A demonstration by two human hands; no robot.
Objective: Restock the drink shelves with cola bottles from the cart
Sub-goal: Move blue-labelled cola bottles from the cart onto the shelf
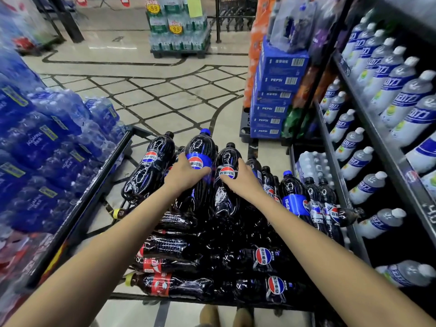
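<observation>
Left hand (186, 173): fingers curled over the belly of a blue-capped Pepsi bottle (200, 147), with the thumb on the label's near edge. Grip firm, palm down.

Right hand (244, 179): fingers wrapped across the label of a black-capped Pepsi bottle (227, 159) just beside the first, palm down.

Both bottles are tilted, necks pointing away from the person, at the top of the heap. Cannot tell whether either is lifted clear of the bottles beneath.

A third large Pepsi bottle (151, 166) leans to the left of the blue-capped one, touched by neither hand.

All of this sits on the cart (99, 182), a low black-framed flatbed. The heap on it is mostly dark cola bottles lying on their sides. Red-label cola bottles (158, 267) lie at the near left. Smaller Pepsi bottles (293, 197) stand upright along the right side.

Right of the cart: drink shelves (379, 131), dark metal, filled with rows of white-capped bottles (401, 90) with blue labels.

Beyond the shelf end: a stack of blue Pepsi cartons (278, 79).

Left of the cart: shrink-wrapped Aquafina water packs (47, 142), piled high.
</observation>
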